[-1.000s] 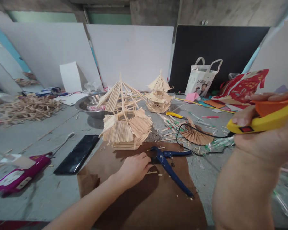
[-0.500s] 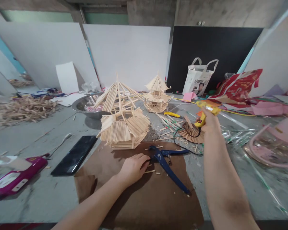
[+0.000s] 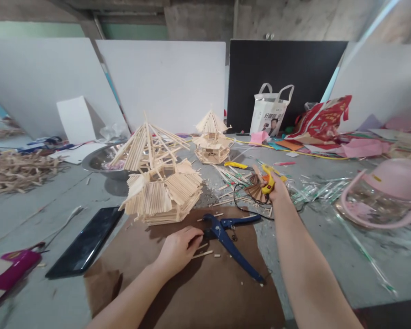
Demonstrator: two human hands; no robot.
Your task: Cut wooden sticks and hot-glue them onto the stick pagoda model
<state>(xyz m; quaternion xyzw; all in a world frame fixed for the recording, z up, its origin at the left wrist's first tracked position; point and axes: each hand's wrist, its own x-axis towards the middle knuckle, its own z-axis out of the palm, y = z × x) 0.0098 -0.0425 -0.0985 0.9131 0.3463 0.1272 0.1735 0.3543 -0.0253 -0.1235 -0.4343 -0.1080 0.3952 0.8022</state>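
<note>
- Two stick-built pavilions on the grey table: the near pavilion upright at the far edge of the brown sheet, the far pavilion behind and to the right.
- Near pavilion: apparently the one being worked on. Done, as far as can be seen: the lower roof, closely covered with sticks on the sides in view.
- Only partly done, to judge by the gaps: the upper roof. Covered with sticks toward the left, but down to bare ribs toward the right.
- Far pavilion: covered on both roofs where visible, so seemingly much further along.
- Probably left: more sticks over those bare ribs. Cannot judge the hidden back sides.
- Right hand: closed around the yellow glue gun, arm stretched out beside the pleated fan. Well apart from the near pavilion, so presumably not gluing at this moment. Cannot tell whether resting the tool on anything.
- Left hand: low over the brown sheet, with fingers bent next to the head of the blue cutter. Cannot tell whether pinching a stick or just touching the cutter.
- Loose on the brown sheet: short stick pieces, not attached to anything.
</note>
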